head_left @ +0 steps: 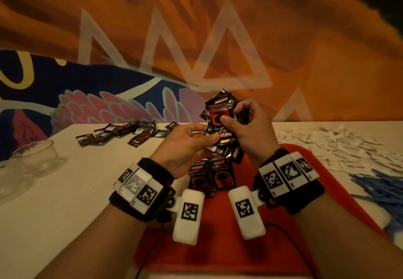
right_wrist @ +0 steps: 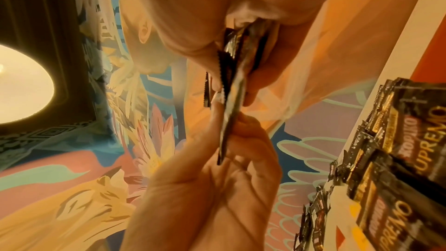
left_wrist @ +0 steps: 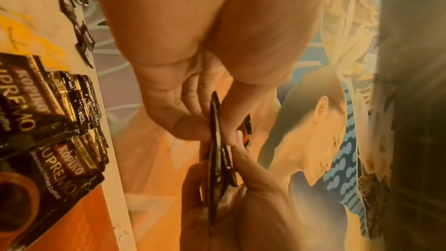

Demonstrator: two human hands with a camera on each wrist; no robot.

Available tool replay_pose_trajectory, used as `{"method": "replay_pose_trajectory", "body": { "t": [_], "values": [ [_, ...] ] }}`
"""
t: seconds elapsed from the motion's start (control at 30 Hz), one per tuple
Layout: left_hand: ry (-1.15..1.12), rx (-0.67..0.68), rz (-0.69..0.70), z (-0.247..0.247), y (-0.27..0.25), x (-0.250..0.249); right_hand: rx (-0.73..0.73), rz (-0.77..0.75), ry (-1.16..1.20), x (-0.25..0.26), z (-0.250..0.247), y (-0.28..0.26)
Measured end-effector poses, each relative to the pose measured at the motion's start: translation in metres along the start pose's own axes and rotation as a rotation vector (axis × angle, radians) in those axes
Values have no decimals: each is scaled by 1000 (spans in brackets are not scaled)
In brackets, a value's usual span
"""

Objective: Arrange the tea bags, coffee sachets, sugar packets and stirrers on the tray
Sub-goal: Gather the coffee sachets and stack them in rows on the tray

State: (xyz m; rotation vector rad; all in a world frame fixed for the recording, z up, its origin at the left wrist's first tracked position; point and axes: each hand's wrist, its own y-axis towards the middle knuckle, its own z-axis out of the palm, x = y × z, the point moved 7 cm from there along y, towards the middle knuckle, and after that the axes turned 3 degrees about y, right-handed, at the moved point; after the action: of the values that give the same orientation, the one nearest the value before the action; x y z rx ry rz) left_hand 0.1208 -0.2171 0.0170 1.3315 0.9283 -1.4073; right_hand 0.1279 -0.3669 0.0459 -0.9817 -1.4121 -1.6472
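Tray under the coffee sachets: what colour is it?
Red, a plain tray; the head view shows it best, with coffee sachets lying on it.

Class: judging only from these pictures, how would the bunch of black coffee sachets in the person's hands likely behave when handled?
The coffee sachets look thin and glossy, so probably light and slippery. Fanned unevenly between the left hand and right hand, they could slide apart. Foil edges seem bendable, likely floppy.

Head above; wrists close; share sachets [head_left: 220, 121].
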Motion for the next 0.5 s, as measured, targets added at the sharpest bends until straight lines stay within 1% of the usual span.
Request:
{"method": "replay_pose_trajectory", "body": {
  "t": [0.13, 0.2, 0.27, 0.33, 0.37, 0.4, 0.43, 0.5],
  "values": [
    [26, -31, 3, -7, 3, 1, -56, 38, 106, 1, -14, 6],
    [28, -76, -2, -14, 5, -1, -50, 81, 156, 4, -23, 8],
    [21, -159, 0, -25, 9, -7, 31, 108, 196, 9, -26, 9],
    [-20, -239, 14, -34, 14, -13, 200, 123, 222, 15, -19, 6],
    [-51, -258, 21, -35, 16, -15, 287, 127, 210, 17, -13, 4],
    [-78, -258, 31, -33, 18, -16, 354, 117, 157, 17, -7, 3],
    [-98, -243, 37, -29, 20, -15, 391, 86, 59, 15, -3, 2],
    [-168, -154, 36, -15, 21, -11, 392, -13, -186, 12, 0, 2]
  ]
}}
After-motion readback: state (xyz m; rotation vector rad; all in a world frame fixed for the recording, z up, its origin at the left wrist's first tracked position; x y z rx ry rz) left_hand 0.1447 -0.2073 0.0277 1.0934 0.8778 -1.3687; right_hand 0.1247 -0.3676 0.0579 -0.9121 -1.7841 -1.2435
